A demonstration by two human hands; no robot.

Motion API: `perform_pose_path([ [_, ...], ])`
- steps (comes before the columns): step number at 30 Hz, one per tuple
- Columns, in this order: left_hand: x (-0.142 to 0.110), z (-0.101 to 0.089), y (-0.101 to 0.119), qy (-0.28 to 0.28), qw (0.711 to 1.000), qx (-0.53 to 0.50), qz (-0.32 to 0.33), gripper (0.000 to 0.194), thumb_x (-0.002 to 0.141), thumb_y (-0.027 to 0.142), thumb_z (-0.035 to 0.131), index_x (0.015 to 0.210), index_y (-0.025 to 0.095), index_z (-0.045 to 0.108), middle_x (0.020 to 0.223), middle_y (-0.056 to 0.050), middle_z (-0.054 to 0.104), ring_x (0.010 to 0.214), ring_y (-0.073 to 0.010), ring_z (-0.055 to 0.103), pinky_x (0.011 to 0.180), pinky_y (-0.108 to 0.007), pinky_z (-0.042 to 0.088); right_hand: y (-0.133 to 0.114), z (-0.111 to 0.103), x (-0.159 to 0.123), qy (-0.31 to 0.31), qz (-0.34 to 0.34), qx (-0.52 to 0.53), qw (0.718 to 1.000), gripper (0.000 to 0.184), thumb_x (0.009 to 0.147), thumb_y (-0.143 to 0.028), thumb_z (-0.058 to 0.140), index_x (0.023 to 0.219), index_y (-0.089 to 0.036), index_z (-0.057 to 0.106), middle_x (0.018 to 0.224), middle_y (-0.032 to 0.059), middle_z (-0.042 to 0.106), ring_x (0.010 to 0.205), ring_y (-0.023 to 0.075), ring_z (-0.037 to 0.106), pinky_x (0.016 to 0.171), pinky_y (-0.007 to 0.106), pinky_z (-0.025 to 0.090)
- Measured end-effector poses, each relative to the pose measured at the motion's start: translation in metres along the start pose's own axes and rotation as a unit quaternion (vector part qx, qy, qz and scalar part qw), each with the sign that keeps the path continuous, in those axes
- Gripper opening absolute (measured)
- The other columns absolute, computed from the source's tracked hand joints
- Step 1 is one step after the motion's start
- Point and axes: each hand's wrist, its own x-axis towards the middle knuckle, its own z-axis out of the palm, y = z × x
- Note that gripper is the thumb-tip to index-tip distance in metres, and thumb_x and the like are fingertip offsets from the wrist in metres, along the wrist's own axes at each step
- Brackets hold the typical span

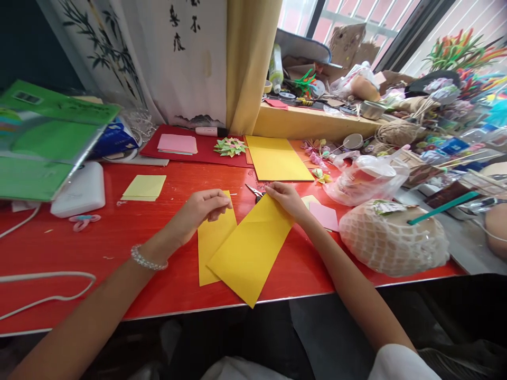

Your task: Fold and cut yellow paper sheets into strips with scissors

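My right hand pinches the upper corner of a yellow paper sheet, which slants down to the left with its lowest corner past the table's front edge. It partly covers a second, narrower yellow sheet. At the top of that second sheet, my left hand has its fingers curled together; whether they grip its corner is hidden. A pair of scissors lies just beyond the held sheet, its blades pointing up and left, its handles mostly covered.
Small yellow papers lie left; pink paper is by my right forearm. Behind are a large yellow sheet and a folded paper flower. A net-wrapped round item with a straw stands right. A green packet juts in left.
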Motion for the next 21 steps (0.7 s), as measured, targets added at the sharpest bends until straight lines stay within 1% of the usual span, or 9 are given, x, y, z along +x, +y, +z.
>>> perform_pose_path([
  [1,0.003,0.004,-0.004,0.015,0.999,0.034,-0.019,0.021,0.078,0.038,0.058,0.072,0.018,0.062,0.060,0.002,0.045,0.053,-0.0089,0.035,0.050,-0.025,0.027,-0.006,0.004,-0.003,-0.005,-0.003,0.002,1.000,0.033,0.082,-0.050,0.050,0.069,-0.020,0.050,0.065,-0.0026,0.047,0.060,0.0121,0.042,0.055,0.025,0.031],
  [3,0.007,0.011,-0.012,0.019,0.994,0.096,-0.042,0.024,0.078,0.040,0.058,0.081,0.017,0.065,0.066,0.001,0.053,0.056,-0.0094,0.040,0.053,-0.024,0.030,-0.018,0.015,-0.010,-0.014,-0.011,0.012,1.000,0.032,0.082,-0.049,0.052,0.068,-0.020,0.050,0.065,-0.0025,0.047,0.060,0.0119,0.042,0.056,0.025,0.031],
  [6,0.009,0.016,-0.024,-0.021,0.990,0.139,-0.030,0.029,0.079,0.043,0.058,0.092,0.018,0.066,0.086,-0.002,0.064,0.075,-0.0142,0.055,0.066,-0.025,0.040,-0.028,0.035,-0.022,-0.053,-0.008,0.050,0.997,0.031,0.081,-0.048,0.054,0.069,-0.020,0.051,0.064,-0.0022,0.048,0.060,0.0121,0.043,0.055,0.025,0.032],
  [8,0.009,0.017,-0.030,-0.047,0.986,0.157,-0.018,0.032,0.080,0.045,0.054,0.090,0.018,0.066,0.090,-0.003,0.066,0.084,-0.0179,0.058,0.072,-0.027,0.042,-0.030,0.049,-0.028,-0.079,-0.012,0.066,0.995,0.031,0.082,-0.048,0.053,0.070,-0.020,0.052,0.064,-0.0019,0.048,0.059,0.0122,0.043,0.055,0.025,0.032],
  [11,0.009,0.017,-0.035,-0.061,0.981,0.181,-0.015,0.031,0.082,0.045,0.051,0.083,0.016,0.064,0.082,-0.002,0.064,0.082,-0.0191,0.058,0.071,-0.028,0.042,-0.028,0.061,-0.034,-0.082,-0.022,0.053,0.995,0.029,0.085,-0.045,0.050,0.070,-0.020,0.052,0.064,-0.0016,0.049,0.059,0.0121,0.043,0.055,0.025,0.031],
  [14,0.009,0.018,-0.034,-0.061,0.983,0.173,-0.015,0.028,0.081,0.041,0.051,0.080,0.016,0.062,0.077,0.000,0.061,0.077,-0.0171,0.056,0.067,-0.026,0.040,-0.029,0.062,-0.036,-0.073,-0.039,0.020,0.996,0.025,0.086,-0.039,0.048,0.071,-0.020,0.051,0.063,-0.0020,0.049,0.058,0.0117,0.042,0.055,0.025,0.030],
  [19,0.007,0.024,-0.029,-0.027,0.987,0.156,-0.028,0.024,0.078,0.036,0.053,0.065,0.016,0.054,0.062,0.004,0.046,0.062,-0.0114,0.045,0.055,-0.022,0.034,-0.033,0.056,-0.035,-0.057,-0.065,-0.024,0.996,0.022,0.086,-0.033,0.048,0.069,-0.019,0.048,0.060,-0.0029,0.046,0.056,0.0114,0.039,0.054,0.025,0.029],
  [21,0.006,0.025,-0.027,-0.021,0.989,0.143,-0.039,0.023,0.076,0.035,0.054,0.063,0.016,0.052,0.062,0.004,0.047,0.061,-0.0111,0.045,0.055,-0.022,0.034,-0.032,0.052,-0.031,-0.035,-0.066,-0.034,0.997,0.022,0.087,-0.033,0.047,0.069,-0.020,0.047,0.060,-0.0028,0.045,0.058,0.0118,0.039,0.055,0.025,0.029],
])
